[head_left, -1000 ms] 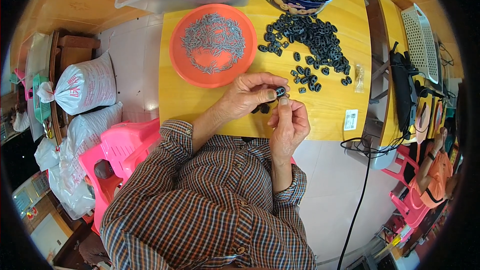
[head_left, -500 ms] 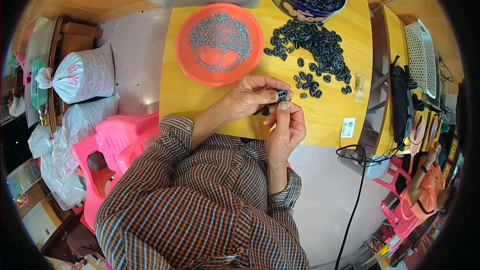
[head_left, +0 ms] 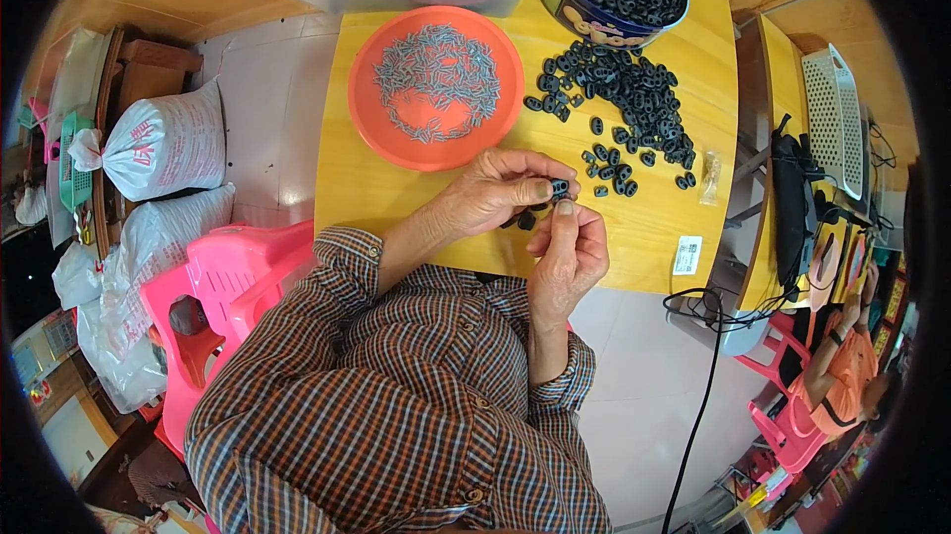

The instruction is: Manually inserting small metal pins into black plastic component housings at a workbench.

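Left hand (head_left: 495,195) is pinching black two-hole piece (head_left: 560,187), near-right of orange bowl (head_left: 365,108); right hand (head_left: 572,252) is meeting it, own grip unclear. Pose barely shifting: same piece still being handled.

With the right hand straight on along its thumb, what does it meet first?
Probably the small black piece in the left hand; the right hand seems to touch it, though depth is unclear.

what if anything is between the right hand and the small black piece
Nothing visible: the left hand holds the small black piece, and the right hand has its thumb right at the piece's lower edge. Whether something tiny is hidden beneath, I cannot tell.
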